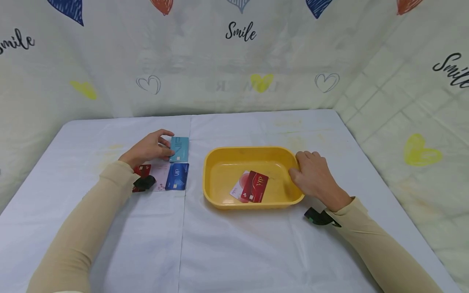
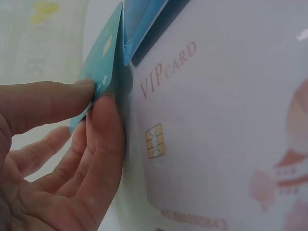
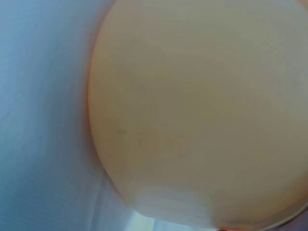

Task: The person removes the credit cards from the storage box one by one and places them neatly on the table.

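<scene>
My left hand [image 1: 150, 146] pinches a teal card [image 1: 180, 149] by its left edge. In the left wrist view the thumb lies on one face of the teal card [image 2: 101, 62] and a finger on the other. Just below sits a blue VIP card [image 1: 177, 176], beside a pale pink VIP card [image 2: 207, 115]. A red card [image 1: 144, 169] is partly hidden under the left wrist. On the other side, my right hand [image 1: 313, 173] grips the right rim of a yellow tray [image 1: 220, 189], whose outer wall [image 3: 192, 110] fills most of the right wrist view.
Inside the tray, a red VIP card [image 1: 255, 186] overlaps a white and pink card [image 1: 239, 187]. White cloth [image 1: 234, 248] covers the table. Behind it hangs a pale curtain [image 1: 198, 53] printed with hearts and the word Smile.
</scene>
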Demonstrator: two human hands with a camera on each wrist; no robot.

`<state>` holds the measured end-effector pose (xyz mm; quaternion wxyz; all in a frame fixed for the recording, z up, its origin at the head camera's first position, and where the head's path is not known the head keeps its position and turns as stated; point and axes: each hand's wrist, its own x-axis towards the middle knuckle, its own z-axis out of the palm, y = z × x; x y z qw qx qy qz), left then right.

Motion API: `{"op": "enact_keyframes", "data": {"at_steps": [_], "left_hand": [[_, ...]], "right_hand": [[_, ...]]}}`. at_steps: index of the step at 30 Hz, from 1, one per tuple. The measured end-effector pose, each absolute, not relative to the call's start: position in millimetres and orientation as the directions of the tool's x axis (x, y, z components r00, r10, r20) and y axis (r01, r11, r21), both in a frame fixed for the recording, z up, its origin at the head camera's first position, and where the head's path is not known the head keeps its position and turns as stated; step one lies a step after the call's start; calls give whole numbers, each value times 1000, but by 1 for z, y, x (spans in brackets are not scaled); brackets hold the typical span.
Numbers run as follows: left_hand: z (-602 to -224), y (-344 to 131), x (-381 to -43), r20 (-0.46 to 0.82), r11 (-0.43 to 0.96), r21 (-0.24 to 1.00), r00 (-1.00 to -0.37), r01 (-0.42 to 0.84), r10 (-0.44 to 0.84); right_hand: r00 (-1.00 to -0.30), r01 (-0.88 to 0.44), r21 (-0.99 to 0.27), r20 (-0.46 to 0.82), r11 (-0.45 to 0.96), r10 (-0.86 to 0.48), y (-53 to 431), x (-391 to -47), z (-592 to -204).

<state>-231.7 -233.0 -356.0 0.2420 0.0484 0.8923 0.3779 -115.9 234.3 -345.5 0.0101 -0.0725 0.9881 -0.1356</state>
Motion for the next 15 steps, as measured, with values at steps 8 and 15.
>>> {"op": "enact_keyframes", "data": {"at_steps": [8, 15], "left_hand": [[-353, -233, -231, -391, 717, 694, -874, -74, 288], [-353, -232, -231, -402, 747, 661, -874, -72, 271]], "right_hand": [[-989, -146, -265, 9, 953, -149, 234, -117, -345], [-990, -136, -265, -3, 955, -142, 234, -116, -346]]}}
